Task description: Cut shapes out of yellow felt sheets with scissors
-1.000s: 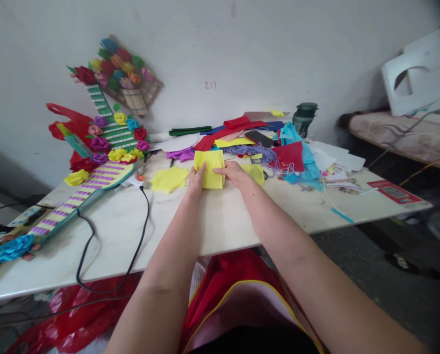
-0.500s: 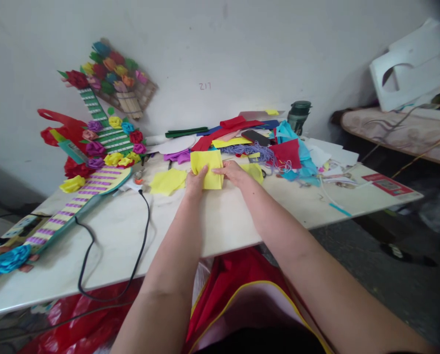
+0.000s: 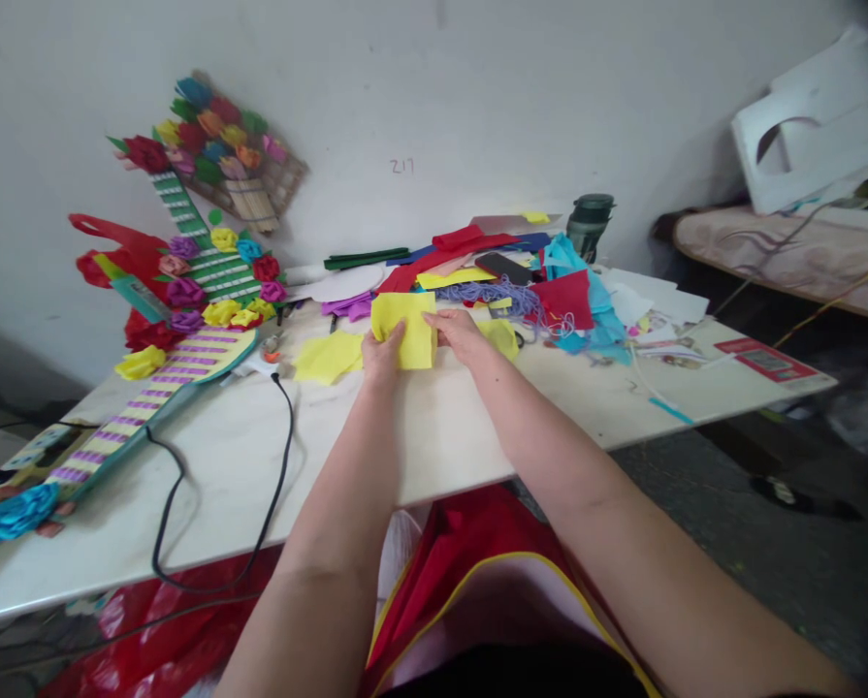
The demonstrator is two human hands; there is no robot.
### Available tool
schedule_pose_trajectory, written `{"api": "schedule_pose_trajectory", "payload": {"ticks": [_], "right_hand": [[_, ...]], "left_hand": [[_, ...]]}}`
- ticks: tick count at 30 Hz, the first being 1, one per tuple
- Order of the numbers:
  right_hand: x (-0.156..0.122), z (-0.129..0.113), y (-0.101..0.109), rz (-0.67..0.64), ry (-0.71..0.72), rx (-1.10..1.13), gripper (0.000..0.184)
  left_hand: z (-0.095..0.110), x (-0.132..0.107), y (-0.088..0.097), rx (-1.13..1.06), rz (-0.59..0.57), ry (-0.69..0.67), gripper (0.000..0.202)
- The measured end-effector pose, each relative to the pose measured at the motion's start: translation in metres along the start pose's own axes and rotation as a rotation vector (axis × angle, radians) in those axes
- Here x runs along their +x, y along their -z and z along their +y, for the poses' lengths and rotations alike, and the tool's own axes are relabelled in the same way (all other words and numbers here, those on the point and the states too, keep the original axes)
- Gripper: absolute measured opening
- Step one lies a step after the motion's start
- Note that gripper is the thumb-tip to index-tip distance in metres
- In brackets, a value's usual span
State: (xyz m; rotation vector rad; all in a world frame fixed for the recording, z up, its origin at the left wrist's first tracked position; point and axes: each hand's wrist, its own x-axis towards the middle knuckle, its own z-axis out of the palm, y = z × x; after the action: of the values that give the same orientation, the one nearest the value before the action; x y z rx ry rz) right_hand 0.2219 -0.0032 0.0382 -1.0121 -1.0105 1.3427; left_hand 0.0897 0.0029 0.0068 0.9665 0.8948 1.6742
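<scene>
Between my hands, above the table, a roughly square yellow sheet (image 3: 413,325) is held up; whether it is felt or crepe paper I cannot tell. My left hand (image 3: 383,357) grips its lower left side, the thumb lying across the front. At the right edge, my right hand (image 3: 457,332) pinches it between thumb and fingers. Another yellow piece (image 3: 328,357) lies flat on the table just left of my left hand. A further yellow piece (image 3: 502,337) is partly hidden behind my right hand.
Behind my hands lie red cloth strips (image 3: 452,252), purple yarn (image 3: 488,294), a dark phone (image 3: 504,267) and light-blue material (image 3: 604,305). A dark green bottle (image 3: 590,228) stands at the back. Leftward are a flower-decorated striped board (image 3: 164,388), a glue gun (image 3: 255,364) and its black cord (image 3: 284,465).
Both hands still hold the yellow sheet in almost the same place. The fingers of my right hand have shifted slightly at its right edge. The whole view has moved a little.
</scene>
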Motion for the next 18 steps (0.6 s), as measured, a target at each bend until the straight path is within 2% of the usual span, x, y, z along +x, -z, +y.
{"api": "schedule_pose_trajectory", "payload": {"ticks": [5, 12, 18], "right_hand": [[0.0011, 0.0003, -0.0005, 0.015, 0.022, -0.005, 0.019], [0.0023, 0.0012, 0.0001, 0.069, 0.018, 0.025, 0.010], [0.0047, 0.0028, -0.0005, 0.107, 0.034, -0.003, 0.008]], "left_hand": [[-0.0019, 0.0029, 0.0013, 0.031, 0.016, 0.009, 0.047], [-0.0022, 0.0024, 0.0019, 0.053, -0.010, 0.029, 0.043], [0.0067, -0.0045, -0.0034, 0.081, 0.026, 0.077, 0.037]]}}
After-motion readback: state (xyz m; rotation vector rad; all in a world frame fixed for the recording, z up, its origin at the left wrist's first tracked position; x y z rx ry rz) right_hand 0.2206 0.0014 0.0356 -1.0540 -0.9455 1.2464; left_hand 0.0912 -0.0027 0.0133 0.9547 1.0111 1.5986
